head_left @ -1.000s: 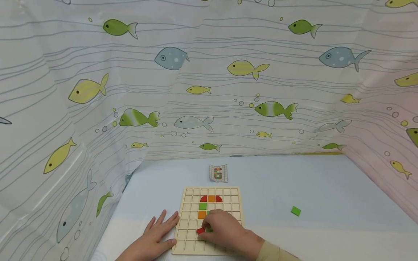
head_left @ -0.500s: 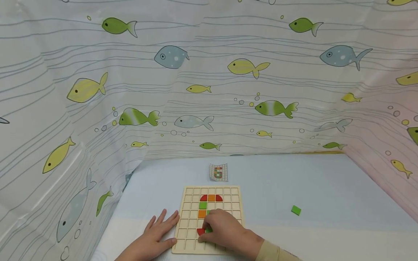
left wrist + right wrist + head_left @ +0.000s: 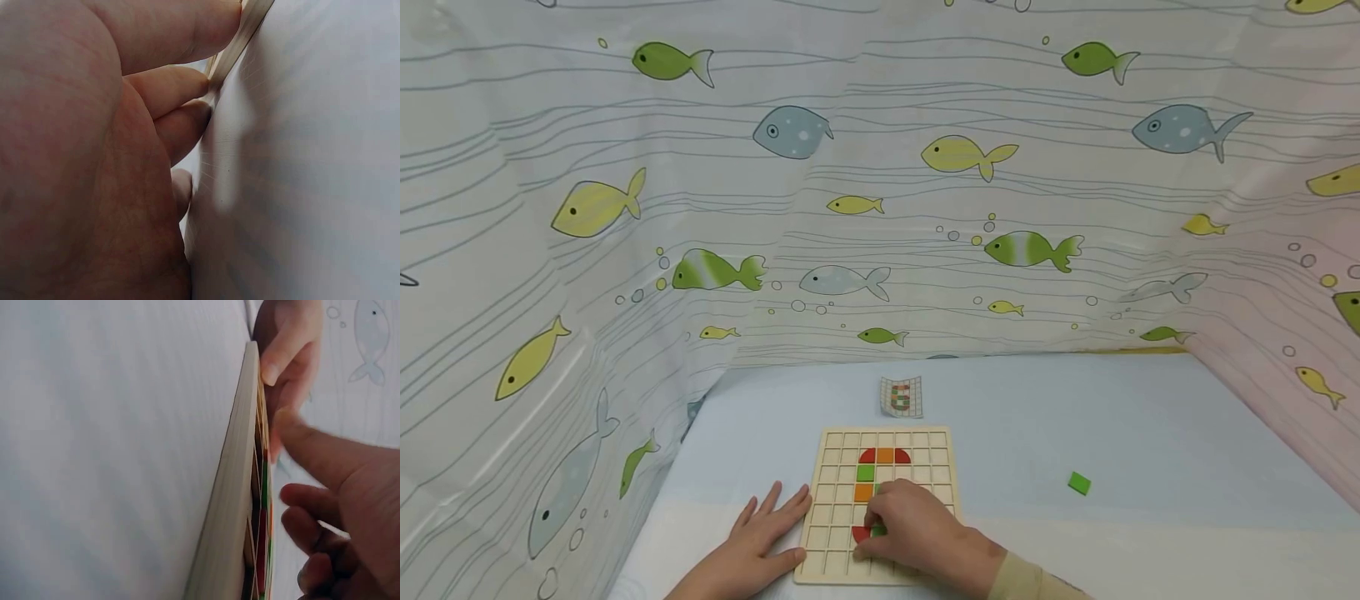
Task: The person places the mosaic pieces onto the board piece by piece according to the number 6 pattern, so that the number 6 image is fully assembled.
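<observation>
A square wooden grid board (image 3: 835, 563) lies on the table, its left edge touched by my left hand (image 3: 752, 542), whose fingers are spread. My right hand (image 3: 917, 529) is over the board with curled fingers, thumb and index finger at a red tile with a rounded edge (image 3: 860, 534). Beside that tile, partly under the fingers, shows a green tile (image 3: 879, 530). Higher on the grid sit an orange tile (image 3: 863, 493), a green square tile (image 3: 865, 473) and a top row of red, orange (image 3: 885, 456) and red. The right hand hides part of the grid.
Behind the board lies a small pattern card (image 3: 901, 397) printed with a coloured figure on a grid. One loose green tile (image 3: 1079, 483) rests on the table to the right. Fish-printed curtains (image 3: 955, 208) stand behind and at both sides.
The red tile at my right fingers has gone from tilted to lying flat in its grid cell. My left hand stays at the board's edge.
</observation>
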`<state>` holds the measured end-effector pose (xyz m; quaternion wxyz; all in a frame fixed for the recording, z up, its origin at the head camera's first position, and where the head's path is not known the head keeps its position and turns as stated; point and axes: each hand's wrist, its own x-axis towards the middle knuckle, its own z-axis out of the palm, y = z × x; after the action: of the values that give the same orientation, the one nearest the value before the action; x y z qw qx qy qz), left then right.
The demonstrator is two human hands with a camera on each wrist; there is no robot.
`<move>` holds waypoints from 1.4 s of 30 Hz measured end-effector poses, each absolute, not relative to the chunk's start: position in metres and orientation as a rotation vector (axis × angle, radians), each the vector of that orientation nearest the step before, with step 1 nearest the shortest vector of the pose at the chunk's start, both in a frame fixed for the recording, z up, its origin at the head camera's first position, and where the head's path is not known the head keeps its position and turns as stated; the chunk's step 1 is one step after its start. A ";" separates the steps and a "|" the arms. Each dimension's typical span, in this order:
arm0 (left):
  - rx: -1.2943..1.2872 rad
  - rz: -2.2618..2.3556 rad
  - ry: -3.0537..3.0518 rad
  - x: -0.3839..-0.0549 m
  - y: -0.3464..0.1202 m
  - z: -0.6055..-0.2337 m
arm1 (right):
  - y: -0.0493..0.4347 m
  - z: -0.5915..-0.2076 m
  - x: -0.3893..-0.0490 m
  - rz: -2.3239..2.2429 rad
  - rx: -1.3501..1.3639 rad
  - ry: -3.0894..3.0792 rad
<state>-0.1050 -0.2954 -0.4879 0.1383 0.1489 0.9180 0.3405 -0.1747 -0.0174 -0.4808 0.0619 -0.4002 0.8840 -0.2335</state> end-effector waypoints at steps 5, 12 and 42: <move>0.458 1.008 2.656 -0.105 -0.294 -0.487 | -0.004 -0.476 -0.176 -0.801 -1.175 2.647; 0.479 1.005 2.671 -0.104 -0.295 -0.489 | 0.023 -0.475 -0.185 -0.929 -1.174 2.615; 0.473 0.987 2.681 -0.106 -0.295 -0.489 | 0.152 -0.490 -0.190 -1.153 -0.582 2.887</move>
<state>-0.1060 -0.2947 -0.4894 0.1226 0.1621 0.9189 0.3381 -0.1903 0.1520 -0.4905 -0.0108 -0.1841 0.9127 -0.3646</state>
